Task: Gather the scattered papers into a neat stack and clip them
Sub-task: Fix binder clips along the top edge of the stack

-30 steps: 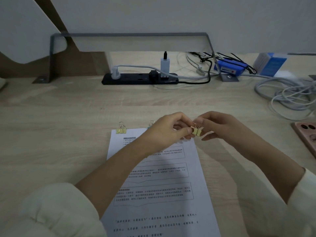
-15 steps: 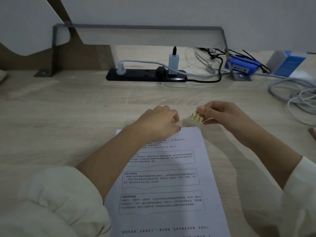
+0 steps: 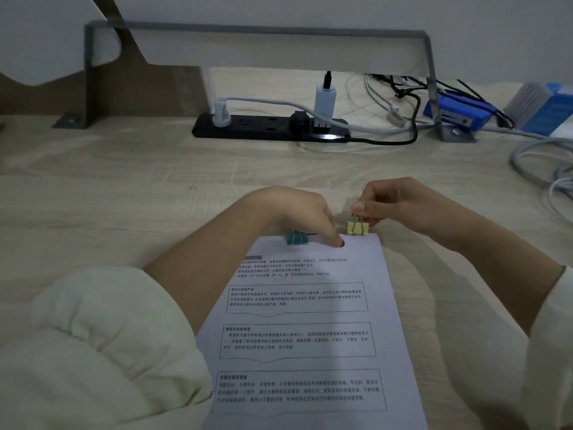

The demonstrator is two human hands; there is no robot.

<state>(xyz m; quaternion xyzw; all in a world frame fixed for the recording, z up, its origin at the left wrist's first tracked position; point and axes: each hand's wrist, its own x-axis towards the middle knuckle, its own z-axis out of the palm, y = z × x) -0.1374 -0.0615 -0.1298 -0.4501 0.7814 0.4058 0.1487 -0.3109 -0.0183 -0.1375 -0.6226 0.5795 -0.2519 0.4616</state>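
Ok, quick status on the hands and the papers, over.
Left hand pressing down the paper stack at its top edge, beside teal clip. Right hand pinching yellow clip at top right corner. Nothing in the way.

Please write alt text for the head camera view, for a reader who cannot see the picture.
The right hand holds a yellow binder clip by its wire handles at the top edge of a printed paper stack on a wooden desk. The left hand presses one fingertip on the top edge, beside a teal binder clip. A black power strip lies behind.
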